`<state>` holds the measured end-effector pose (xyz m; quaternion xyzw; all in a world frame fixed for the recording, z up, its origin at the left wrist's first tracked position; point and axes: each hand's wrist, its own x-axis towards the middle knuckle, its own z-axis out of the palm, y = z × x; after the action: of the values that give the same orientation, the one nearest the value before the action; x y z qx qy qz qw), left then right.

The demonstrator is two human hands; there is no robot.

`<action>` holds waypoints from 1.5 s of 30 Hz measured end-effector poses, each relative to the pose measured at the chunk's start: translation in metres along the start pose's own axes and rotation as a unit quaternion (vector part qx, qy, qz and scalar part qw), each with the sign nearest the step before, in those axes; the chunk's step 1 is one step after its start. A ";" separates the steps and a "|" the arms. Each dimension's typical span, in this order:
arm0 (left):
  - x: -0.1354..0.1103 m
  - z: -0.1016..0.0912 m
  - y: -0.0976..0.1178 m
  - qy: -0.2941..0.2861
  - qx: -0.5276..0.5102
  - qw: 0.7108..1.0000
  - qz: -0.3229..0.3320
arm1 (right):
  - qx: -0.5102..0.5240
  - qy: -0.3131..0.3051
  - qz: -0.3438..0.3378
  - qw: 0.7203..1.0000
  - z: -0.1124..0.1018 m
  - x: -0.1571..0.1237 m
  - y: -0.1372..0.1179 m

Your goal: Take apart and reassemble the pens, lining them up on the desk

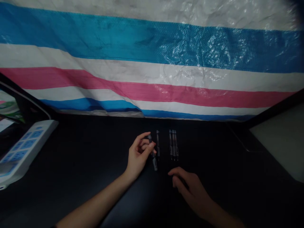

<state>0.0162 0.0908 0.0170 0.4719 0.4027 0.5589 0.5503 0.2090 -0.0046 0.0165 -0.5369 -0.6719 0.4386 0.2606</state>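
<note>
My left hand (pixel 140 152) is closed on a dark pen (pixel 154 164), its fingertips pressing near the upper end and the middle. The pen tilts, with its grey lower end toward me. Just right of it a single pen (pixel 158 144) lies on the black table (pixel 99 177). Farther right, three pens (pixel 174 144) rest side by side, their tips pointing toward me. My right hand (pixel 187 186) hovers or rests below those three, apart from them. Its thumb and index finger are spread, with nothing visible between them.
A white power strip (pixel 28 152) with blue socket faces lies along the left side. Behind the table hangs a striped plastic sheet (pixel 152 72) in blue, white and pink. Dark frame posts stand at both sides, and a pale surface (pixel 280 136) shows at the right.
</note>
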 end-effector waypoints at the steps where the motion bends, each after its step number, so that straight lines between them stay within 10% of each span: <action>1: 0.000 0.000 0.000 0.003 0.003 1.000 -0.002 | 0.001 -0.001 0.000 1.000 0.000 0.000 0.000; 21: 0.020 -0.018 -0.018 0.023 0.186 0.980 0.059 | 0.008 0.007 -0.005 1.000 0.001 0.004 -0.002; 31: 0.013 -0.018 -0.017 -0.059 0.258 0.963 0.051 | -0.071 0.073 -0.057 0.993 -0.009 0.009 0.001; 39: 0.008 -0.014 -0.009 -0.086 0.334 0.936 0.071 | -0.325 0.167 -0.261 0.894 -0.019 0.030 0.021; 45: 0.003 -0.013 -0.005 -0.238 0.417 0.865 0.147 | -0.462 0.123 -0.292 0.828 -0.013 0.036 0.027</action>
<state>0.0052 0.0948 0.0100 0.8296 0.3815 0.2838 0.2927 0.2226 0.0352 -0.0047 -0.4225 -0.8840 -0.0895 0.1789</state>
